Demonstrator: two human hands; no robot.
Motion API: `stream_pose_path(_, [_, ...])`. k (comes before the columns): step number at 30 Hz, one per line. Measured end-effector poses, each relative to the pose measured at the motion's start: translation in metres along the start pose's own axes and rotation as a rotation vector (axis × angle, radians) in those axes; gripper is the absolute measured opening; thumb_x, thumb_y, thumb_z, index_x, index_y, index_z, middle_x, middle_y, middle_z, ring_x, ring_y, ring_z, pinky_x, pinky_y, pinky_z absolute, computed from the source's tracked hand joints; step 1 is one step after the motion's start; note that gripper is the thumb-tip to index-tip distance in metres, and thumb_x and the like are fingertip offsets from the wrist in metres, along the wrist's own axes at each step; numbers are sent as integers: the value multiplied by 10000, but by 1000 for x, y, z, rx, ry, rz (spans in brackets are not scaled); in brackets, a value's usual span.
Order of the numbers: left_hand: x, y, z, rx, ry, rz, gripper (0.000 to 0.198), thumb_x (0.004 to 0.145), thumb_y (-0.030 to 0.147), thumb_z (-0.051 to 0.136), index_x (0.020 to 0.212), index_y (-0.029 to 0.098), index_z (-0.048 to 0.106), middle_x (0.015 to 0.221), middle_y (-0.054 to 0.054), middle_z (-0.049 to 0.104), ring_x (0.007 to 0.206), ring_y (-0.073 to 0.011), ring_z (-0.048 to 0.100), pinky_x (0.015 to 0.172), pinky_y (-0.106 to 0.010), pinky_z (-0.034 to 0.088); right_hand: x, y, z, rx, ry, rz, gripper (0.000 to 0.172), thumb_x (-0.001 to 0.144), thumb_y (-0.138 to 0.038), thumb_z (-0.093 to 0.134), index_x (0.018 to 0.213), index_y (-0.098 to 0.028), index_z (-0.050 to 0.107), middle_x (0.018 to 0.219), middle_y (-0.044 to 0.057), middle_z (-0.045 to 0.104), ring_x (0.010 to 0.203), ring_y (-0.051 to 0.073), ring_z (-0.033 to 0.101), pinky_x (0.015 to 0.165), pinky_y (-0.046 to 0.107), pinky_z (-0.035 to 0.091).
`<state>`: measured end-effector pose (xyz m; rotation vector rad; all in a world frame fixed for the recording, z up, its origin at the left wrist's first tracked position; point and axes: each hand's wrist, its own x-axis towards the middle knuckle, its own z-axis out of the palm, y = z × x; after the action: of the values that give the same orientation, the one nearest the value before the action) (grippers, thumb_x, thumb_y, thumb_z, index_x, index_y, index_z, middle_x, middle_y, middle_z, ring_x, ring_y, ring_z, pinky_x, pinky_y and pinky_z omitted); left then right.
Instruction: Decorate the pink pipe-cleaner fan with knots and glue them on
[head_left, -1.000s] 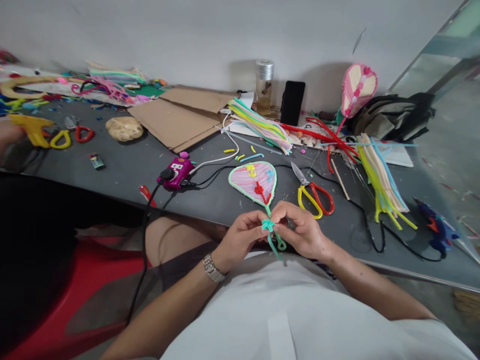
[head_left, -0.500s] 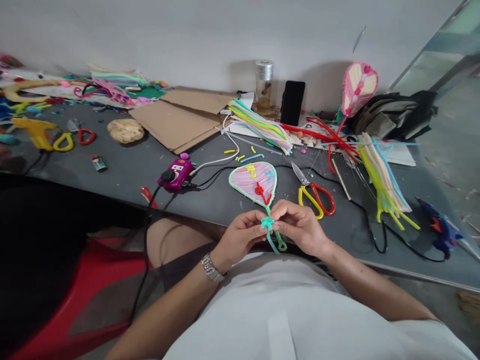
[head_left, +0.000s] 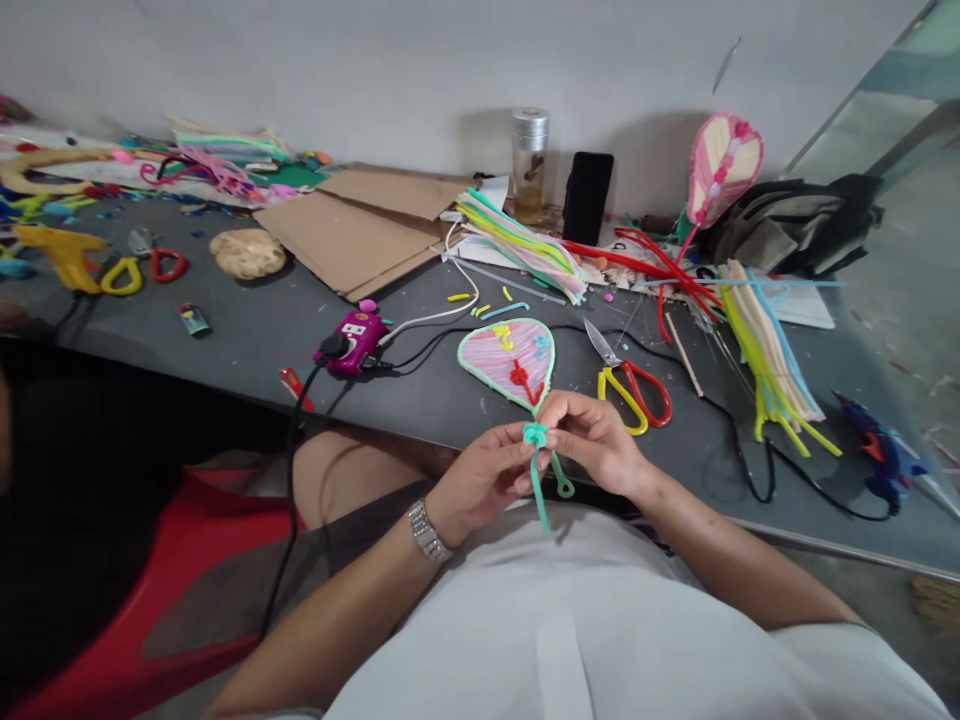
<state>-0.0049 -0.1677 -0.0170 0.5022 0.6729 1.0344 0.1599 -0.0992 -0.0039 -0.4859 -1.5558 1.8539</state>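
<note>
Between my two hands is a teal pipe cleaner [head_left: 535,435] bent into a small flower shape, its loose tail hanging toward my shirt. My left hand [head_left: 491,470] pinches it from the left with thumb and fingertips. From the other side, my right hand [head_left: 592,442] pinches it as well. Just beyond them on the table lies a pink fan-shaped piece [head_left: 506,365] edged in light green, with yellow, blue and red bits on its face. Its green looped handle [head_left: 563,480] runs under my hands, partly hidden.
Red-and-yellow scissors [head_left: 630,385] lie right of the fan. Pipe cleaner bundles [head_left: 525,245] sit behind and to the right. A purple power adapter [head_left: 352,343] with cords is at left, a blue glue gun [head_left: 881,450] at far right, and cardboard [head_left: 375,230] toward the wall.
The teal flower has turned in my fingers, and its tail now hangs straighter and lower. My hands stay close together in nearly the same place.
</note>
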Motion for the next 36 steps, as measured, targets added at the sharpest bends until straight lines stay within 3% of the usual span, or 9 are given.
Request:
stream_pose_path(4, [3,0,-1,-45,74,50,325,724,340,898,771,133,652,672,20,594,483,-29,450,481,-160,324,-1,4,-1,-219,109,-153,131,935,-313,722,891,-204,665,791,-3,657,686,132,647,683,281,523])
stream_pose_path(8, [2,-3,-1,-81,94,73,315,706,290,910,759,125,647,632,33,565,506,-35,447,523,-166,347,-5,-1,1,-372,129,-261,62,922,-242,727,879,-207,700,817,18,656,744,136,602,683,270,471])
stream_pose_path(13, [1,-4,-3,-71,37,6,350,705,329,914,732,128,629,590,50,509,495,-33,357,509,-182,272,-4,-1,-1,-173,62,-113,134,849,-281,814,846,-198,709,814,11,657,723,131,618,685,267,494])
stream_pose_path(17, [0,-2,-4,-7,-28,-7,387,710,388,908,724,127,624,606,39,507,511,-42,350,520,-206,250,-4,0,-2,39,-24,50,183,878,-326,787,833,-187,678,792,-2,655,665,128,666,643,261,539])
stream_pose_path(22, [-2,-2,-5,-19,-90,-35,397,734,417,887,728,138,605,609,42,478,509,-53,332,505,-220,246,0,-1,0,40,-54,66,213,886,-353,774,829,-186,654,793,1,648,652,134,672,614,265,559])
stream_pose_path(26, [-1,-3,-4,-93,-100,-31,422,691,417,914,721,138,599,615,51,469,492,-35,315,497,-202,271,6,-1,2,-24,-3,-14,229,846,-363,807,783,-187,674,755,-6,615,663,119,611,620,248,516])
stream_pose_path(30, [1,-3,-1,-34,83,107,388,700,399,910,756,148,620,639,40,551,492,-34,383,490,-176,305,7,1,5,-78,107,-63,205,870,-349,771,790,-196,661,755,-7,629,633,125,608,615,269,486])
stream_pose_path(33, [1,-4,3,101,296,303,347,689,366,919,802,163,662,681,34,618,560,-63,496,553,-184,416,4,5,8,-303,307,-166,164,880,-269,740,767,-199,644,723,-20,602,634,112,550,610,253,430])
stream_pose_path(36, [1,-4,8,260,396,419,346,663,371,932,798,162,691,696,26,648,610,-86,546,607,-210,478,1,6,11,-503,394,-259,108,868,-197,725,788,-206,653,740,-24,602,646,106,512,597,240,391])
